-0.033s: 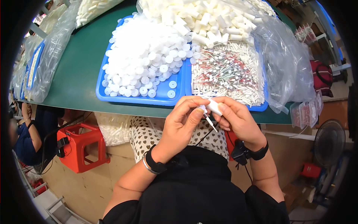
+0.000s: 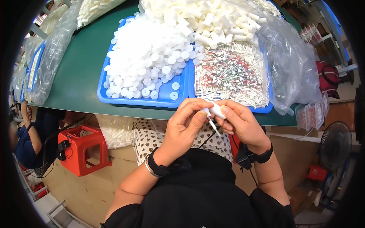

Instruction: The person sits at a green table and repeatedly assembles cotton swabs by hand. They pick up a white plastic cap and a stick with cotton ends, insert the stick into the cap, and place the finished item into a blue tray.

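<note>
In front of the table's near edge my two hands meet. My left hand [image 2: 183, 122] is closed, its thumb and fingers pinching a slim white stick [image 2: 213, 126] with a small translucent piece at its top; the stick points down and right. A smooth white cylinder [image 2: 218, 110] is gripped between the thumb and fingers of my right hand [image 2: 243, 118], its left end against my left fingertips. How the stick and cylinder meet is hidden by my fingers. Just beyond lies a blue tray [image 2: 142, 102] heaped with translucent white discs [image 2: 152, 68].
Right of the discs, another blue tray [image 2: 268, 108] holds thin white sticks with red and grey wires [image 2: 232, 72]. White foam-like cylinders [image 2: 209, 19] are piled behind. A clear plastic bag [image 2: 289, 64] lies at right. Left below are a red stool [image 2: 83, 148] and another person's arm [image 2: 34, 136].
</note>
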Action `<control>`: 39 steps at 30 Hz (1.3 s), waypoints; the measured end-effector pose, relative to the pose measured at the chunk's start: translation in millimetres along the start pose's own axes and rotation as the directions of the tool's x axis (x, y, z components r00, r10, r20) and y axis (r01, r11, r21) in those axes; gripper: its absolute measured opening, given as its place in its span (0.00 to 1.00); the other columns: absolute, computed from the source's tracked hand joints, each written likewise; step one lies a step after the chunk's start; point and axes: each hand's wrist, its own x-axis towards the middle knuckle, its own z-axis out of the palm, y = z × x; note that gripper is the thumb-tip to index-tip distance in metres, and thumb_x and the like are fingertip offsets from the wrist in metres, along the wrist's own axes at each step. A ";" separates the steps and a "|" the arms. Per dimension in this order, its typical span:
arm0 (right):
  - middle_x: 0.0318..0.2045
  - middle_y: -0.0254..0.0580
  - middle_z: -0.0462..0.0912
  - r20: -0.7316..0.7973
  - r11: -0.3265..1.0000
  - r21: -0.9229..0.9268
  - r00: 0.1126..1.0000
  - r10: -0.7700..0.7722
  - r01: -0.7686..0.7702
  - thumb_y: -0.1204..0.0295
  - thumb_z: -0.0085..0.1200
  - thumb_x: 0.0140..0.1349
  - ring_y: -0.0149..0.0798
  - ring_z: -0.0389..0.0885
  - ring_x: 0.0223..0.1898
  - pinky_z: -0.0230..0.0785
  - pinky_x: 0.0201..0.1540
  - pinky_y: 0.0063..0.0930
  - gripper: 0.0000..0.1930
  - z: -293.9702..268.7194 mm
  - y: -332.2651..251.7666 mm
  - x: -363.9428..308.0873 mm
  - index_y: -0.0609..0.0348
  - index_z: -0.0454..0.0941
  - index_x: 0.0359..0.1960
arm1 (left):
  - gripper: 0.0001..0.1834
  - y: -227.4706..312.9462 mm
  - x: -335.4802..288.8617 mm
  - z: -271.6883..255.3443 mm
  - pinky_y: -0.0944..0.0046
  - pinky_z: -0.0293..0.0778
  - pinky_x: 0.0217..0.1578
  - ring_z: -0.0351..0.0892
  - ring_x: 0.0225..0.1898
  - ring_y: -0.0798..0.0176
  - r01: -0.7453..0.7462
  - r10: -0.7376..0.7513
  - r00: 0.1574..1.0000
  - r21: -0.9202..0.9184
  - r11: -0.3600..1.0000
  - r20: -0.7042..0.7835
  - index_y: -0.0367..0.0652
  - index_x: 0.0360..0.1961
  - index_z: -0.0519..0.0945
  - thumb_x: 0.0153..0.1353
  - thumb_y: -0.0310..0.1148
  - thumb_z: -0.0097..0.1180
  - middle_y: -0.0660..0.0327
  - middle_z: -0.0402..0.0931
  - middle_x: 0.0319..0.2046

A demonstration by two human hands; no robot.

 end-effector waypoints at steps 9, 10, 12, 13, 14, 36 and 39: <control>0.27 0.29 0.72 -0.010 0.998 0.012 0.998 0.057 -0.057 0.67 0.44 0.74 0.19 0.62 0.20 0.58 0.23 0.16 0.11 -8.3 11.3 -0.2 0.63 0.72 0.47 | 0.15 10.1 0.7 -3.0 0.68 0.73 0.47 0.78 0.41 0.65 -0.098 0.038 0.984 0.347 0.933 0.175 0.34 0.49 0.78 0.71 0.35 0.50 0.57 0.76 0.45; 0.27 0.30 0.74 -0.016 0.986 -0.167 0.999 -0.028 0.025 0.68 0.44 0.74 0.21 0.65 0.20 0.61 0.24 0.18 0.11 -6.4 16.0 -1.6 0.63 0.72 0.47 | 0.15 9.0 -2.0 -2.1 0.68 0.73 0.47 0.78 0.41 0.66 0.008 -0.044 0.990 0.253 0.967 0.136 0.34 0.49 0.78 0.71 0.35 0.49 0.58 0.77 0.44; 0.26 0.33 0.77 -0.001 0.865 -0.484 0.989 -0.148 0.129 0.71 0.46 0.72 0.27 0.72 0.24 0.67 0.29 0.23 0.09 -2.0 13.7 -4.3 0.66 0.73 0.45 | 0.15 6.3 -3.7 -0.9 0.70 0.73 0.45 0.77 0.39 0.68 0.206 -0.209 0.973 0.046 0.978 0.101 0.35 0.50 0.78 0.72 0.36 0.49 0.60 0.77 0.42; 0.26 0.33 0.77 0.011 0.826 -0.552 0.991 -0.131 0.115 0.71 0.46 0.72 0.27 0.72 0.24 0.67 0.29 0.23 0.09 0.5 8.9 -5.3 0.66 0.73 0.44 | 0.16 4.2 -2.2 -2.9 0.70 0.73 0.44 0.77 0.38 0.69 0.297 -0.290 0.952 -0.060 0.953 0.101 0.36 0.50 0.78 0.72 0.37 0.49 0.61 0.78 0.41; 0.25 0.33 0.77 0.022 0.781 -0.616 0.993 -0.113 0.103 0.71 0.45 0.72 0.27 0.72 0.24 0.67 0.30 0.23 0.09 1.2 3.9 -7.1 0.66 0.73 0.44 | 0.16 2.0 -1.5 -4.6 0.71 0.73 0.42 0.76 0.37 0.71 0.380 -0.366 0.924 -0.166 0.910 0.108 0.36 0.50 0.78 0.72 0.38 0.49 0.63 0.78 0.40; 0.31 0.51 0.83 -0.141 0.280 -0.959 0.791 -0.595 0.040 0.72 0.50 0.67 0.52 0.84 0.32 0.74 0.35 0.35 0.06 -53.6 -26.1 -17.9 0.60 0.76 0.42 | 0.18 -5.5 -6.5 -2.5 0.74 0.73 0.34 0.75 0.31 0.74 0.404 -0.422 0.906 -0.349 0.846 0.027 0.37 0.55 0.72 0.67 0.31 0.57 0.58 0.79 0.40; 0.38 0.49 0.81 -0.056 -0.206 -0.942 0.729 -0.682 -0.266 0.79 0.53 0.56 0.52 0.79 0.43 0.71 0.43 0.45 0.10 -107.9 -43.9 -25.6 0.61 0.78 0.41 | 0.12 -4.3 -5.8 -1.9 0.72 0.74 0.32 0.76 0.30 0.72 0.442 -0.448 0.887 -0.482 0.757 0.110 0.40 0.48 0.69 0.70 0.34 0.52 0.55 0.79 0.41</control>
